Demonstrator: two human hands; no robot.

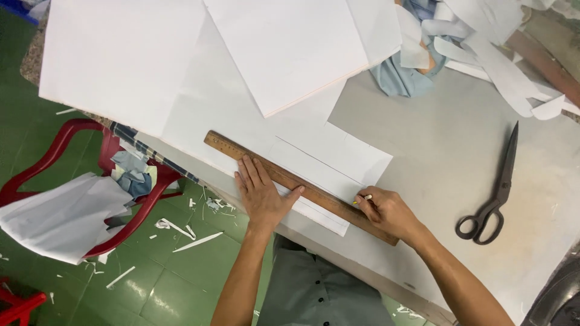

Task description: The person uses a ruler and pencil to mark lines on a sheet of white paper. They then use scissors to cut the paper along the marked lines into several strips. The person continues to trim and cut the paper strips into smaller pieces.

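Grip, right: your right hand point(386, 211) is curled shut round a small pale piece of chalk or pencil stub point(364, 198), tip just against the far edge of the wooden ruler point(296, 184) (too small to tell which marker it is)
Grip, left: your left hand point(261, 194) lies flat and spread on the ruler, fingers pointing away from you, thumb stretched along the wood; it pins, it grasps nothing
Ruler: it lies slanted across the white sheet point(326, 160), one end up and to your left, the other under your right wrist near the table edge
Sheet: the white sheet lies flat on the grey table point(447, 151), already bearing straight ruled lines parallel to the ruler
Step in hand: by my reading you are ruling a line, with the marker at the near end of the stroke
Next move calls for: steady downward pressure from your left palm so the ruler does not swing, and the tip kept hard against the wood along its length
Around: black scissors point(492, 199) lie shut on the table well to your right; larger white sheets point(284, 48) overlap beyond the ruler; a red chair point(103, 151) with scraps stands on the green floor at your left
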